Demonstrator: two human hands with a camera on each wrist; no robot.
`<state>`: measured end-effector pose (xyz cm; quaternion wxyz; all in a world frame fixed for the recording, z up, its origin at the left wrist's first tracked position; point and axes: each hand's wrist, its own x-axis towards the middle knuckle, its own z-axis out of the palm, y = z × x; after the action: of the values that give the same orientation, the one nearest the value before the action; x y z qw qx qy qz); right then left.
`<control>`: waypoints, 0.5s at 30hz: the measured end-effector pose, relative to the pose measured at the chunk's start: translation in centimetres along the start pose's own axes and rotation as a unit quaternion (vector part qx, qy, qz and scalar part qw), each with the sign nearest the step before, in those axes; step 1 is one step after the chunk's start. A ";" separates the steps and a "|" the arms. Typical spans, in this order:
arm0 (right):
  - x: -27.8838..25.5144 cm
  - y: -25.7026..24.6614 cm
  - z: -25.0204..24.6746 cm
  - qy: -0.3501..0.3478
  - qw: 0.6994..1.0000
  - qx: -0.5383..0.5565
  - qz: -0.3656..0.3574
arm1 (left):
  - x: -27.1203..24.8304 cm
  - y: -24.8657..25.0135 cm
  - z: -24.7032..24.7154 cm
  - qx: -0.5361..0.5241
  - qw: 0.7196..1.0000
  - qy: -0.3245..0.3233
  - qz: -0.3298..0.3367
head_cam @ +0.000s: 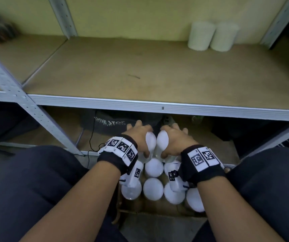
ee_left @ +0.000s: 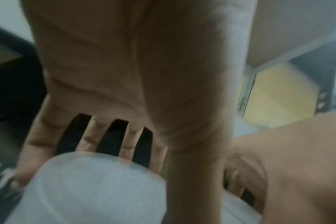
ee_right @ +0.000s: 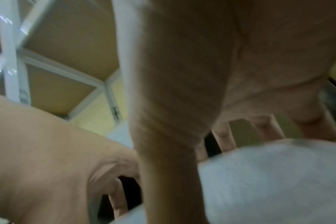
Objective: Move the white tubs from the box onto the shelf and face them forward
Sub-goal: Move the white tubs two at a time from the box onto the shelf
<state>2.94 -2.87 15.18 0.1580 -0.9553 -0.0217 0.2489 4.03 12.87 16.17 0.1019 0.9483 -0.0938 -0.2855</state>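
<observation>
Two white tubs (head_cam: 200, 35) stand side by side at the back right of the brown shelf board (head_cam: 122, 70). Below the shelf's front edge, my left hand (head_cam: 139, 137) grips a white tub (head_cam: 150, 139) from above, thumb on the near side and fingers over the far side. My right hand (head_cam: 177, 137) grips a second tub (head_cam: 163, 139) the same way, right beside the first. Several more tubs (head_cam: 153, 167) stand lids up in the cardboard box (head_cam: 131, 208) under my wrists. In the wrist views the left hand's tub (ee_left: 90, 186) and the right hand's tub (ee_right: 269, 181) show blurred below spread fingers.
Grey metal shelf uprights (head_cam: 23, 102) stand at the left and back. The shelf's metal front rail (head_cam: 157, 103) runs just above my hands. A dark bag with white lettering (head_cam: 110, 123) and a black cable (head_cam: 91, 137) lie on the lower level. My dark-trousered knees flank the box.
</observation>
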 end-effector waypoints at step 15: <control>-8.6 0.5 -13.3 0.263 0.946 0.148 -0.115 | -7.8 5.0 -11.7 -0.099 0.956 0.254 0.109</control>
<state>1.75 -8.28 30.03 0.3250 -0.9438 -0.0524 -0.0311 3.56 11.49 31.01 0.2465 0.9587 -0.1389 -0.0298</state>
